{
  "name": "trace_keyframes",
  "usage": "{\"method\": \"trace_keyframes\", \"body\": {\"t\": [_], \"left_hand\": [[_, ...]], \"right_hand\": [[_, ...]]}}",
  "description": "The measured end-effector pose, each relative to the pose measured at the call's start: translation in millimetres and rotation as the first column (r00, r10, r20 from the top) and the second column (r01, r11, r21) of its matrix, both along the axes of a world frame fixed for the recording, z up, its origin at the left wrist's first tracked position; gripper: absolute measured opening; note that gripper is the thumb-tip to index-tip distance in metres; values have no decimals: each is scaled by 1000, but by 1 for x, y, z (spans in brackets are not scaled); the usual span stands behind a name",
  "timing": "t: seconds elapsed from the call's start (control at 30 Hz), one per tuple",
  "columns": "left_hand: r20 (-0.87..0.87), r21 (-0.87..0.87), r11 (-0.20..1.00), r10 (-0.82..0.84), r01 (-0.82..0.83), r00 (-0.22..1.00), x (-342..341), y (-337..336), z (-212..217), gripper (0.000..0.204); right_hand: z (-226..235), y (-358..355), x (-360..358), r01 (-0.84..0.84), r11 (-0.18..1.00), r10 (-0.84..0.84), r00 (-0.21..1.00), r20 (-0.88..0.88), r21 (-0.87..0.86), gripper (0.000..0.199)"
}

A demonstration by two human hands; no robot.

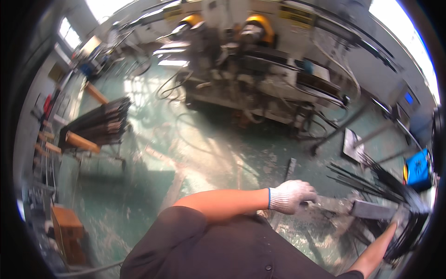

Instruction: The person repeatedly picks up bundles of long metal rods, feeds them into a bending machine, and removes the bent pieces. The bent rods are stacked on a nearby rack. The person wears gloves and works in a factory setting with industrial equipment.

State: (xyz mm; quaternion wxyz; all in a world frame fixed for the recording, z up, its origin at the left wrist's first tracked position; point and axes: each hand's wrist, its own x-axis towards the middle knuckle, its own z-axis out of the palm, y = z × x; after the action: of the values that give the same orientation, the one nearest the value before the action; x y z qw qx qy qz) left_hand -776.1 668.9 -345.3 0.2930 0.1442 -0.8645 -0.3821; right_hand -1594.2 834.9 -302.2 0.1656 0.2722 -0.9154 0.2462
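Observation:
My left hand [291, 196], in a white knit glove with a blue cuff edge, reaches across my body to the right. Its fingers are curled beside a worn grey metal ledge [332, 203]; what they hold, if anything, is hidden. Farther right is my right hand [400, 216], pale and blurred, at a bundle of thin dark rods [388, 179]. How its fingers lie on them does not show. A grey rectangular metal block [374, 209] sits between the two hands, close to the right one.
A large machine [260, 69] with yellow-ringed parts and loose hoses stands ahead. To the left, a rack [100, 123] bears a stack of dark bars with wooden pieces. A blue box [417, 169] is at far right, a brown wooden box [67, 223] at lower left.

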Motion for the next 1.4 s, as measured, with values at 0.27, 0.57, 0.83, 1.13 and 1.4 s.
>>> {"method": "trace_keyframes", "body": {"t": [0.27, 0.57, 0.83, 1.13, 1.4], "left_hand": [[536, 375, 328, 686, -867, 491, 383, 71, -111, 27], [455, 491, -170, 887, -855, 85, 589, 85, -144, 24], [347, 52, -25, 938, -998, -6, 778, 29, -97, 23], [135, 100, -556, 830, -825, -542, 1042, 63, 12, 18], [77, -406, -685, 634, -605, -770, 1285, 110, 6, 18]], "right_hand": [[-197, -18, 522, 12, 997, -35, 943, 331, 72, 49], [-363, -101, 863, -787, -344, 564, 263, 783, 513, 36], [-329, -342, 1030, -718, 648, 184, 471, 863, 254, 34], [-312, -475, 1444, -970, -72, 539, 157, 827, 232, 42], [-241, -454, 1788, -874, -487, 520, -300, 800, -11, 51]]}}
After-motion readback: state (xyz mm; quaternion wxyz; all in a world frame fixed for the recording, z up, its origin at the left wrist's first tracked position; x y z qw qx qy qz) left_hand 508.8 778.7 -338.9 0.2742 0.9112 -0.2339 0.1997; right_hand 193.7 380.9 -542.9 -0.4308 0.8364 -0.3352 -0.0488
